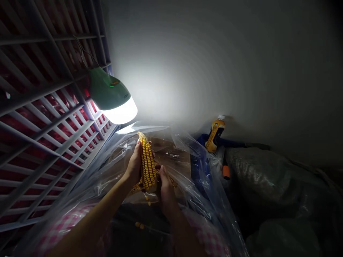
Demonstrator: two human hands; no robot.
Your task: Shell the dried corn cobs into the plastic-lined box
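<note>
A yellow corn cob (148, 162) stands nearly upright at the centre, lit from the left. My left hand (134, 165) is wrapped round the cob's left side, thumb up near its tip. My right hand (166, 189) is closed against the cob's lower right side, where kernels are coming away. Loose kernels (139, 225) fall and lie below the hands, over a clear plastic sheet (195, 178).
A glowing green-capped lamp (114, 98) hangs from a slatted grille (40, 135) on the left. A yellow bottle (215, 135) leans by the wall at the right, with an orange cap (226, 172) and dark sacks (262, 171) near it. Pink checked cloth (66, 225) covers my lap.
</note>
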